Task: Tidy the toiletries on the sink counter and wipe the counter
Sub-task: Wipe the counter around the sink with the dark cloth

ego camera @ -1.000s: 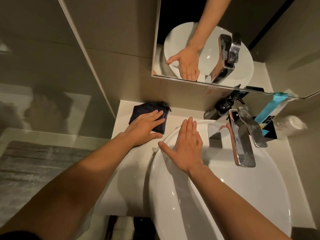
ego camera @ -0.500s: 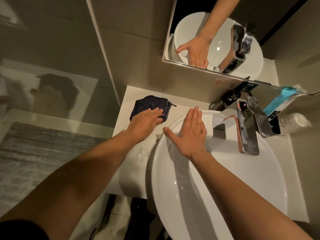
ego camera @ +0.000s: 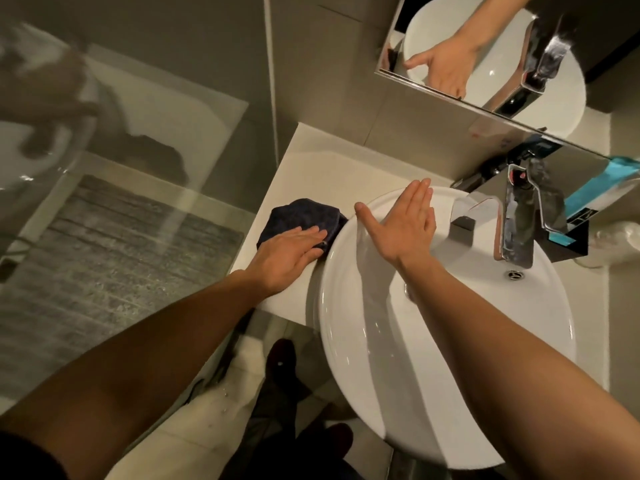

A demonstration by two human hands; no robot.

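Observation:
A dark blue cloth (ego camera: 300, 216) lies bunched on the white counter (ego camera: 322, 168), left of the white basin (ego camera: 346, 306). My left hand (ego camera: 287, 258) presses flat on the near part of the cloth, fingers together and extended, right against the basin's outer wall. My right hand (ego camera: 401, 223) rests flat on the basin's far left rim, fingers straight, thumb spread, holding nothing. Toiletries stand behind the tap at the right: a black holder (ego camera: 571, 240) with a blue and white tube (ego camera: 602, 185), and a pale bottle (ego camera: 623, 237) lying at the frame edge.
A chrome tap (ego camera: 519, 216) overhangs the basin at the back right. A mirror (ego camera: 485, 57) hangs on the wall above. A glass shower screen (ego camera: 138, 168) stands at the left with a grey mat (ego camera: 121, 258) behind it. The counter's front edge drops to the floor beside my feet.
My left hand has dragged the cloth from the back of the counter toward me along the basin's left side. My right hand stays on the basin rim. The camera has tilted down.

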